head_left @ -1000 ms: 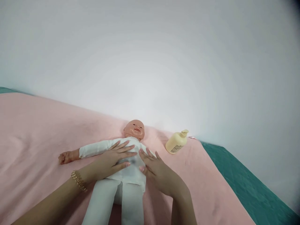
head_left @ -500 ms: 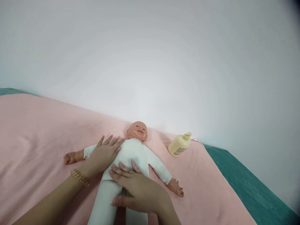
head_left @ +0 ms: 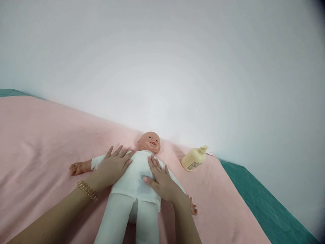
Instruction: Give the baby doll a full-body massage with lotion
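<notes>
A baby doll [head_left: 137,176] in a white cloth suit lies on its back, head away from me and arms spread wide. My left hand [head_left: 114,167] rests flat with fingers apart at the doll's shoulder and side, on the left of the view. On the opposite side of the chest lies my right hand [head_left: 164,181], open, its thumb pointing across the belly. Between the two hands a faint greyish patch shows on the white cloth. The doll's lower legs run out of the picture. A gold coiled bracelet [head_left: 87,190] circles my left wrist.
A pale yellow pump bottle [head_left: 194,158] stands to the right of the doll's head. Beneath everything spreads a pink cloth [head_left: 223,203], with a green sheet [head_left: 264,189] showing past its right edge. A plain white wall [head_left: 162,67] rises behind.
My right hand has moved up from the doll's lower belly to the right side of its chest. My left hand stays where it was. The view has shifted slightly.
</notes>
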Available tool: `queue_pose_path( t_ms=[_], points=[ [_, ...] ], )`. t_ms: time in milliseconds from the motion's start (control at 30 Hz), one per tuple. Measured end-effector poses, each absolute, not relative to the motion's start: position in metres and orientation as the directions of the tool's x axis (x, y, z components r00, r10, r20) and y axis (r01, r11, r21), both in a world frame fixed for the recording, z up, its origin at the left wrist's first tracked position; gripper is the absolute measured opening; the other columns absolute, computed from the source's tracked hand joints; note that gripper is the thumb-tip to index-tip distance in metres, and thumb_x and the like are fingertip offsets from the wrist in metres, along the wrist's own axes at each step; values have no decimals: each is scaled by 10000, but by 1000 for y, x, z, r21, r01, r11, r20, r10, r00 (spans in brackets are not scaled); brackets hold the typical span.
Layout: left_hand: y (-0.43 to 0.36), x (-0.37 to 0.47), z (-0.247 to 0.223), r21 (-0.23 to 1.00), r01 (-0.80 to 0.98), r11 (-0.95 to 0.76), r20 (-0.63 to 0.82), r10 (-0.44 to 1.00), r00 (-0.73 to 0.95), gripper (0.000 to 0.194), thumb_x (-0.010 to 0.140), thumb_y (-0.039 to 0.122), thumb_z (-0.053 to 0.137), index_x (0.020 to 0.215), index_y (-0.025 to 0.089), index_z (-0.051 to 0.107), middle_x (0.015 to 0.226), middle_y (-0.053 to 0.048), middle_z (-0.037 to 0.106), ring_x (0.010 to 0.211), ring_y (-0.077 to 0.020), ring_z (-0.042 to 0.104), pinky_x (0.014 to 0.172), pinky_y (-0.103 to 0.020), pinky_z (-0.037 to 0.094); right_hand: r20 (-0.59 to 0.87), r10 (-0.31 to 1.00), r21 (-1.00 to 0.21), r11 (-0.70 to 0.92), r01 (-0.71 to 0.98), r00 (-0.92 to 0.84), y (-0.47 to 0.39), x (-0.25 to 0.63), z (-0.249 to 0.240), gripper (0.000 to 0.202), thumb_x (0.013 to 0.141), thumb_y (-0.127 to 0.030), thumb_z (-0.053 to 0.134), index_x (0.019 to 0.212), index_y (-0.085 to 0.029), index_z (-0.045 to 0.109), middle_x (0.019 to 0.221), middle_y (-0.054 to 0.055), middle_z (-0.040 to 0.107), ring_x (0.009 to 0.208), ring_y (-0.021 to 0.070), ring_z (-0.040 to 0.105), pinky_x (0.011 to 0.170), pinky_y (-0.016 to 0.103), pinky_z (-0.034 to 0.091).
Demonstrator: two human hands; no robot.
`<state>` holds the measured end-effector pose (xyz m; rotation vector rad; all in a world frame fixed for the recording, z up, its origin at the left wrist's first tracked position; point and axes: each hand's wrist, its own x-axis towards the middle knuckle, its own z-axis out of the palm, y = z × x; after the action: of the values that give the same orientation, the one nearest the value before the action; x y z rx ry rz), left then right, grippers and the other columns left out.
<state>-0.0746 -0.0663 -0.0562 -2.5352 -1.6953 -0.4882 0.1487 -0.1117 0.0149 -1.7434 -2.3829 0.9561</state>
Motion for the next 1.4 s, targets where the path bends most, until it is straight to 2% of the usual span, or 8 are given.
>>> queue_pose_path(
  t_ms=[167,300,433,633,833,1033,1200,1400],
  points=[
    [-62,-77,-56,173,879,-445,327,867,376,497,1008,370,294,1422,188,500,1448,-109,520,1389,-320,405,1140,-593,248,-380,880,-437,101,894,-285,-115,158,22,823,926,-687,298,1558,-241,20,1616,-46,-65,1509,204,-79,1203,509,-91],
    [-65,-75,-36,314,743,-591,313,803,506,497,1000,389,342,1404,155,513,1466,-124,495,1381,-281,425,1147,-515,302,-383,880,-418,104,902,-279,-117,167,25,879,913,-713,283,1556,-167,35,1621,6,-7,1514,211,-42,1201,514,-101],
    [-89,-68,-2,512,426,-745,297,620,727,409,988,391,425,1342,265,587,1382,-27,591,1308,-199,521,1173,-396,307,-380,873,-428,127,895,-305,-117,172,26,794,954,-653,206,1556,-160,46,1623,3,21,1513,179,-33,1210,488,-96],
    [-114,-56,10,715,182,-675,215,459,862,388,992,242,376,1195,343,691,1228,57,691,1199,-172,614,1164,-359,326,-393,871,-413,118,903,-294,-116,173,27,704,988,-556,178,1558,-161,57,1626,-2,38,1513,172,-21,1211,494,-82],
    [-102,-54,-7,643,279,-714,178,493,852,398,920,392,592,1314,338,599,1359,28,607,1396,-193,409,1228,-417,152,-392,870,-404,129,906,-299,-116,173,27,669,999,-509,190,1561,-165,73,1627,9,36,1513,170,-11,1213,482,-70],
    [-89,-59,-20,524,415,-744,225,590,775,511,949,512,483,1423,321,485,1502,-22,446,1446,-230,313,1212,-477,153,-388,878,-407,109,907,-280,-121,177,33,654,1005,-468,206,1558,-139,91,1626,23,54,1512,151,5,1223,449,-46],
    [-77,-58,-42,421,590,-689,300,720,626,475,1033,386,262,1476,296,407,1533,-23,403,1453,-193,299,1202,-455,166,-362,882,-412,139,900,-302,-131,173,46,661,1008,-489,222,1556,-147,84,1625,20,47,1511,146,3,1231,429,-39],
    [-67,-64,-58,257,818,-514,346,839,419,513,982,274,257,1443,201,470,1475,-89,487,1414,-254,379,1179,-556,153,-265,744,-564,395,725,-613,-151,141,54,736,966,-598,366,1558,-250,100,1614,-25,35,1511,199,37,1241,424,-24]
  ],
)
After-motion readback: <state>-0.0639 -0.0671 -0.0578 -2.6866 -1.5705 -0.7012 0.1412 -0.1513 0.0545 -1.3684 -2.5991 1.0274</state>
